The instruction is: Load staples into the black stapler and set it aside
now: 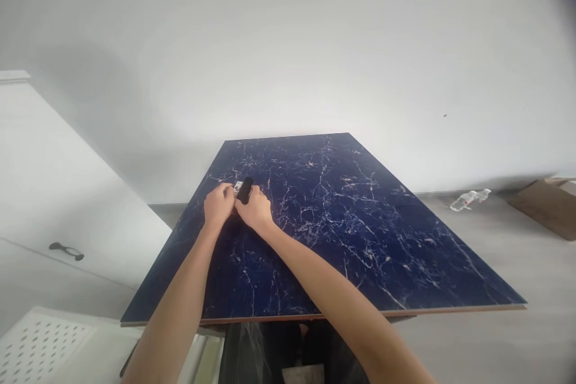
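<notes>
Head: black object (245,190), apparently between hands (218,205) (255,209)

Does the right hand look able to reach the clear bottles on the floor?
Probably not: the right hand is occupied with the black object, and the bottles lie low, beyond the right edge of the blue tabletop.

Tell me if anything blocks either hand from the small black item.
Nothing visible blocks the right hand: it holds the small black item. Between that item and the left hand shows a small white piece, which the left hand appears to touch.
</notes>
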Motion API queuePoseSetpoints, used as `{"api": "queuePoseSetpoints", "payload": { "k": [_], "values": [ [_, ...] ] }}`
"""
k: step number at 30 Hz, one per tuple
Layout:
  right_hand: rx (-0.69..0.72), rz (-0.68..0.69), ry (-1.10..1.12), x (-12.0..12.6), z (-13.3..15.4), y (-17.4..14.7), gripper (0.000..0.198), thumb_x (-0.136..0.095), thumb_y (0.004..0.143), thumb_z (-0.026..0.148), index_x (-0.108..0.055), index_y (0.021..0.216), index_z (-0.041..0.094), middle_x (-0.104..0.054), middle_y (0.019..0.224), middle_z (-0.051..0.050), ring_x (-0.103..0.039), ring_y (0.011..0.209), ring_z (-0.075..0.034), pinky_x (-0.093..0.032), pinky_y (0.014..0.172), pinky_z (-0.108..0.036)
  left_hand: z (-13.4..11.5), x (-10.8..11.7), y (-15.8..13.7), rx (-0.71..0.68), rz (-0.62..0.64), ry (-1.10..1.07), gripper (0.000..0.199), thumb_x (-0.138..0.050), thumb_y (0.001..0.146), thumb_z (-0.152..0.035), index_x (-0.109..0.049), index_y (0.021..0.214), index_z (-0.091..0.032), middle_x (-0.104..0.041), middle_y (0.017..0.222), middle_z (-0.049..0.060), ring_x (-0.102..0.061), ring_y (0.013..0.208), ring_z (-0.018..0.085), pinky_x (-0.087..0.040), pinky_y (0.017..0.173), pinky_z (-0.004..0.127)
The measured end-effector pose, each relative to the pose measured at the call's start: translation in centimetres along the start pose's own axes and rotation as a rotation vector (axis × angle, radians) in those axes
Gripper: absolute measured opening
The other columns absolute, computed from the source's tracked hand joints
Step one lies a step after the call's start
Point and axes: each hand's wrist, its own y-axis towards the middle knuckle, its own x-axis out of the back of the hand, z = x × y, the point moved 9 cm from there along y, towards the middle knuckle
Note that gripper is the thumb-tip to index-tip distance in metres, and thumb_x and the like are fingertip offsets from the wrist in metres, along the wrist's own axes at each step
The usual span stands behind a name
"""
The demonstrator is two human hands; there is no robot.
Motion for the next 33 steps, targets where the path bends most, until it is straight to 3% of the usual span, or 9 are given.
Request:
{"api": "queuePoseSetpoints", "payload": {
  "k": [3, 6, 10, 13, 18, 22, 28, 31, 33],
  "values": [
    [0.013, 0.037, 0.036, -0.4, -0.4, 0.4, 0.046, -0.056, 0.092, 0.053, -0.06, 0.121, 0.017, -0.074, 0.108, -0.014, -0.07, 0.101, -0.03, -0.052, 0.091, -0.041, 0.6, 0.3, 0.3, -0.039, 0.004, -0.028, 0.034, -0.046, 0.096, -0.034, -0.074, 0.113, -0.024, -0.076, 0.112, 0.008, -0.069, 0.108, 0.029, -0.05, 0.095, 0.037],
    [-0.009, 0.012, 0.069, 1.4, -2.1, 1.9, 0.038, -0.043, 0.1, 0.049, -0.068, 0.104, 0.021, -0.075, 0.097, -0.011, -0.071, 0.099, -0.028, -0.051, 0.093, -0.04, 0.2, 0.4, 0.0, -0.178, 0.11, -0.121, 0.038, -0.046, 0.097, -0.039, -0.072, 0.119, -0.021, -0.071, 0.123, 0.009, -0.065, 0.117, 0.027, -0.046, 0.104, 0.038],
    [0.044, 0.025, 0.131, 2.8, -3.5, 4.9, 0.035, -0.038, 0.102, 0.034, -0.066, 0.121, 0.023, -0.072, 0.122, -0.008, -0.066, 0.115, -0.023, -0.046, 0.102, -0.035, 0.1, 0.3, -1.6, -0.309, 0.38, -0.225, 0.048, -0.06, 0.09, -0.054, -0.069, 0.129, -0.027, -0.06, 0.142, 0.006, -0.057, 0.129, 0.03, -0.044, 0.11, 0.04],
    [0.117, 0.113, 0.199, 1.5, -3.7, 6.7, 0.037, -0.04, 0.102, 0.035, -0.066, 0.125, 0.025, -0.069, 0.131, -0.003, -0.062, 0.122, -0.019, -0.043, 0.106, -0.031, 0.5, 0.8, -2.3, -0.324, 0.422, -0.216, 0.052, -0.066, 0.086, -0.059, -0.071, 0.127, -0.028, -0.057, 0.146, 0.006, -0.056, 0.13, 0.033, -0.046, 0.109, 0.042],
    [0.142, 0.233, 0.255, -0.7, -4.7, 7.6, 0.051, -0.032, 0.104, 0.052, -0.074, 0.116, 0.025, -0.075, 0.118, -0.004, -0.067, 0.113, -0.023, -0.046, 0.105, -0.038, 0.7, -0.1, -2.4, -0.284, 0.502, -0.233, 0.05, -0.063, 0.088, -0.062, -0.072, 0.126, -0.032, -0.053, 0.149, 0.004, -0.056, 0.13, 0.033, -0.049, 0.106, 0.042],
    [0.129, 0.26, 0.267, -0.8, -5.3, 7.6, 0.057, -0.032, 0.102, 0.059, -0.076, 0.114, 0.024, -0.074, 0.119, -0.006, -0.066, 0.116, -0.025, -0.045, 0.106, -0.039, 1.3, 0.0, -2.0, -0.263, 0.47, -0.239, 0.049, -0.067, 0.086, -0.061, -0.072, 0.126, -0.033, -0.05, 0.152, 0.004, -0.05, 0.137, 0.033, -0.043, 0.112, 0.045],
    [0.073, 0.139, 0.246, 0.9, -5.2, 7.1, 0.058, -0.028, 0.104, 0.052, -0.076, 0.103, 0.021, -0.077, 0.092, -0.005, -0.072, 0.091, -0.02, -0.052, 0.09, -0.031, 3.5, 1.1, -0.6, -0.221, 0.27, -0.23, 0.039, -0.06, 0.093, -0.05, -0.073, 0.124, -0.029, -0.058, 0.144, 0.006, -0.053, 0.134, 0.028, -0.038, 0.116, 0.046],
    [0.059, 0.107, 0.207, 1.7, -5.2, 6.4, 0.053, -0.028, 0.105, 0.048, -0.074, 0.103, 0.022, -0.077, 0.09, -0.004, -0.072, 0.091, -0.02, -0.052, 0.09, -0.031, 4.8, 0.5, -0.1, -0.158, 0.282, -0.283, 0.039, -0.062, 0.091, -0.049, -0.073, 0.124, -0.029, -0.056, 0.147, 0.005, -0.052, 0.136, 0.028, -0.037, 0.117, 0.046],
    [0.037, 0.101, 0.18, 2.1, -5.6, 5.8, 0.04, -0.035, 0.103, 0.039, -0.072, 0.108, 0.024, -0.078, 0.095, -0.003, -0.072, 0.096, -0.02, -0.052, 0.092, -0.031, 5.4, 0.2, 0.0, -0.129, 0.304, -0.315, 0.039, -0.062, 0.091, -0.049, -0.073, 0.124, -0.031, -0.053, 0.15, 0.004, -0.05, 0.137, 0.028, -0.036, 0.117, 0.046]
  ]
}}
